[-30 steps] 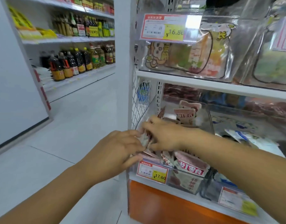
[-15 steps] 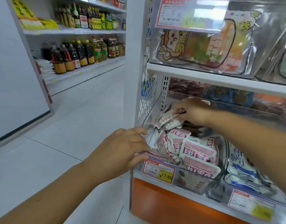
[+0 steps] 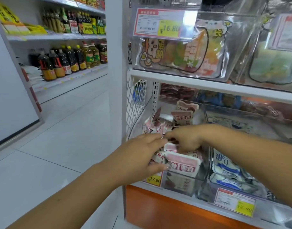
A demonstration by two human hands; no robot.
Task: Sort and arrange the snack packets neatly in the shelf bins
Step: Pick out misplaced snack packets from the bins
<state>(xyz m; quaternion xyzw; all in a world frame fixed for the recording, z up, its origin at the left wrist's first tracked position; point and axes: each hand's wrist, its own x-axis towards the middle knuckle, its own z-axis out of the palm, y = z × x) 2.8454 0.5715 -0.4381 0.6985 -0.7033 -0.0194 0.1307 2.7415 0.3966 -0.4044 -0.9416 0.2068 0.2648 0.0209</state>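
Well above my right hand [image 3: 183, 138], the price tag [image 3: 161, 23] on the upper bin [image 3: 237, 38] reads ¥16.80 on yellow. Just under my left hand [image 3: 142, 156], a second tag [image 3: 154, 180] on the lower bin [image 3: 199, 177] reads ¥17.60. A third tag [image 3: 235, 201], below my right forearm, ends in .80; the rest blurs. The packets [image 3: 183, 164] carry red Chinese characters I cannot read.

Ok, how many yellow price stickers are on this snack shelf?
3: the 16.80 sticker up top, the 17.60 sticker on the pink-packet bin, and the bottom-right sticker. Others may be hidden.
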